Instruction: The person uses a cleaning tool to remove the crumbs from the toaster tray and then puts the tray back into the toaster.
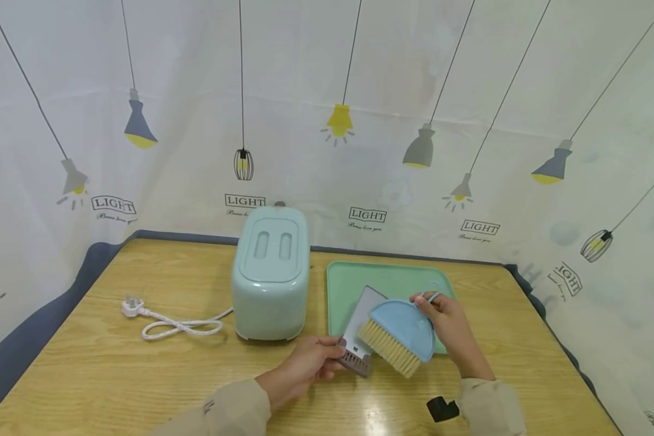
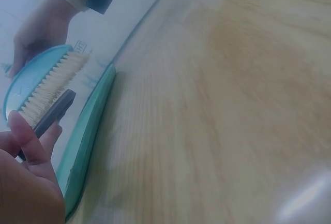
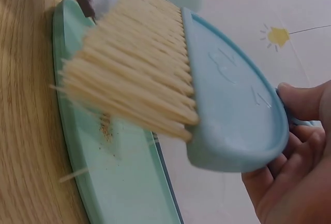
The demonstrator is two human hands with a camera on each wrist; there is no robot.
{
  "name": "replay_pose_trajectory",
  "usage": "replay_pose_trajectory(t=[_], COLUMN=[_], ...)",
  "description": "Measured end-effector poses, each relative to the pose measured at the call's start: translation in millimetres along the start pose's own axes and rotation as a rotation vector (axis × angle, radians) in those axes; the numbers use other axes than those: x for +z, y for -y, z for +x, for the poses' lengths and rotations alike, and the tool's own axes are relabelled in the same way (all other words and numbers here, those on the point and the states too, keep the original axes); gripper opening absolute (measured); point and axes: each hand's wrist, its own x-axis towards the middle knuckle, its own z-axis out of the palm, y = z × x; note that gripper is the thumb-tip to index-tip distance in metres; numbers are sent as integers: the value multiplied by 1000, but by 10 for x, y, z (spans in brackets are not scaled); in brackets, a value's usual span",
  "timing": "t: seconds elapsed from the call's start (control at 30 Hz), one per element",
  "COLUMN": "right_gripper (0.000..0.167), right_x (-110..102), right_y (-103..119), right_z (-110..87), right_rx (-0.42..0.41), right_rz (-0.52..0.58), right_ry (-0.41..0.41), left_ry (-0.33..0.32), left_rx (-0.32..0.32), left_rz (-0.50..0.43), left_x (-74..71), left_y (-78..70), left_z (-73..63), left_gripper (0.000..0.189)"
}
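Observation:
My left hand (image 1: 305, 364) pinches the dark slotted end of a flat metal crumb tray (image 1: 358, 324), thumb on top. This crumb tray slants over the front left part of a green serving tray (image 1: 340, 283). In my right hand (image 1: 453, 330) is a light blue half-round brush (image 1: 409, 324), gripped near its looped handle. Its pale bristles (image 3: 137, 61) point toward the front left and overlap the crumb tray in the head view. Brown crumbs (image 3: 106, 131) lie on the green tray beneath the brush in the right wrist view.
A pale green toaster (image 1: 270, 290) stands left of the green tray. Its white cord (image 1: 182, 327) lies looped on the wooden table (image 1: 142, 387), ending in a plug (image 1: 132, 306). A black strap piece (image 1: 442, 409) shows by the right sleeve. Lamp-printed cloth hangs behind.

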Motion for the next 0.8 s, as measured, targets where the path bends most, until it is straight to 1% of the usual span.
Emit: replay_pose_trajectory(t=[0.2,0.33,0.43,0.6,0.7,0.8], right_gripper=[34,35,35,32,32,32], right_x=[64,118,153,198,216,228], right_y=[18,33,45,35,21,12], right_z=[6,5,6,25,34,42], right_rx=[35,41,38,44,45,40], right_rz=[17,14,9,37,53,59], right_ry=[49,73,71,68,68,68], left_ry=[-15,-21,-25,-35,-33,-26], left_rx=[-27,-28,-21,-35,-42,-36], left_rz=[5,6,9,21,25,29], left_x=[36,54,67,72,66,59], left_y=[-8,-17,-24,-18,-7,8], left_z=[25,21,22,15,10,12], left_gripper=[49,48,47,46,46,46])
